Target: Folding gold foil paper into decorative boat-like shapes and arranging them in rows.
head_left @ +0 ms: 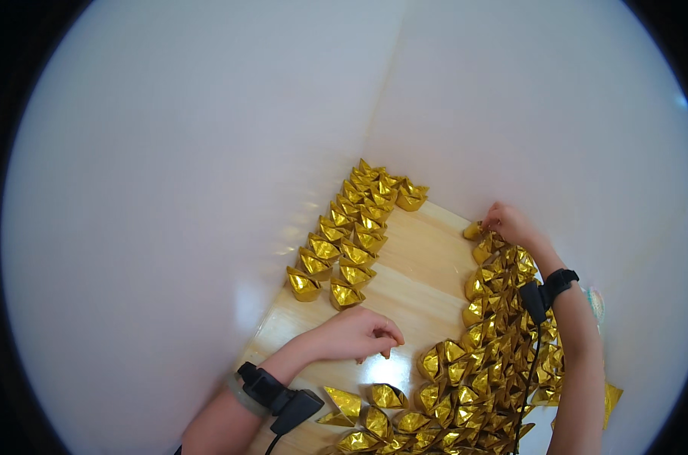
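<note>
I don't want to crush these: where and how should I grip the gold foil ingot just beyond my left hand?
Likely best to pinch the gold foil ingot low, across its rounded base, coming from the near right: bare wood lies there, while neighbouring ingots stand behind and to its left. Its pointed top looks thin and may bend.

Your bench (427, 254) is pale wood-grain, shiny in patches. On your left, gold foil boats (370, 240) stand mostly in two rows toward its far corner; on your right, a dense gold foil cluster (489, 356); lower left, a pointed foil piece (344, 403).
</note>
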Demonstrator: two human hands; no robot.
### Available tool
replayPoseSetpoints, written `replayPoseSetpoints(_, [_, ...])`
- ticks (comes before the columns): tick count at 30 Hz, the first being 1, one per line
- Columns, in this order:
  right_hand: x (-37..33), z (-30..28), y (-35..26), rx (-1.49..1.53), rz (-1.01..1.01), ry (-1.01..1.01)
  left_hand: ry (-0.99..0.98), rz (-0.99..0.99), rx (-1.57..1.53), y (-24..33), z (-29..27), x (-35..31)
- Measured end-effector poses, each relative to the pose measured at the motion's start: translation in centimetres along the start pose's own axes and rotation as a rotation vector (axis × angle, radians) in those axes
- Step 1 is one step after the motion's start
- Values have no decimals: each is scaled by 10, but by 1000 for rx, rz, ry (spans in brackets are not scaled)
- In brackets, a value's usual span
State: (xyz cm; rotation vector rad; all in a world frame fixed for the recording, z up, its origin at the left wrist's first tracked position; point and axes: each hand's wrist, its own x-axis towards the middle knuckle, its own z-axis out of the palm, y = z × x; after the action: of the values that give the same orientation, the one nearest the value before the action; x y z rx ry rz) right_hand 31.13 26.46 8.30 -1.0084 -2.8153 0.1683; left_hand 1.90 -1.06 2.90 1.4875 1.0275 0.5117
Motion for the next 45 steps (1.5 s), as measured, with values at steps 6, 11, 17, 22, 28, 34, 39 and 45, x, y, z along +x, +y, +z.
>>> replayPoseSetpoints(6, [3, -1, -11, -31, 102, -11, -33, -2, -14, -1, 2, 2])
replayPoseSetpoints(11, [30, -11, -71, 160, -4, 123, -19, -11, -8, 0, 0, 1])
replayPoseSetpoints(17, [65, 25, -93, 134, -139, 117, -19, 25, -18, -1, 1, 3])
replayPoseSetpoints(22, [75, 39, -91, 90, -219, 100, -24, 12, -4, -1, 0, 3])
replayPoseSetpoints(28, [79, 40, -92, 56, -191, 85, -24, 3, -19, -3, 1, 3])
replayPoseSetpoints(34, [63, 19, -87, 169, -165, 150, -16, -5, -14, -1, 1, 2])
replayPoseSetpoints(39, [27, -28, -36, 54, 81, 131, -8, -9, 12, 5, 2, 5])
replayPoseSetpoints(45, [-14, -26, -13, 8, 53, -64, 19, -59, -26, 4, 2, 0])
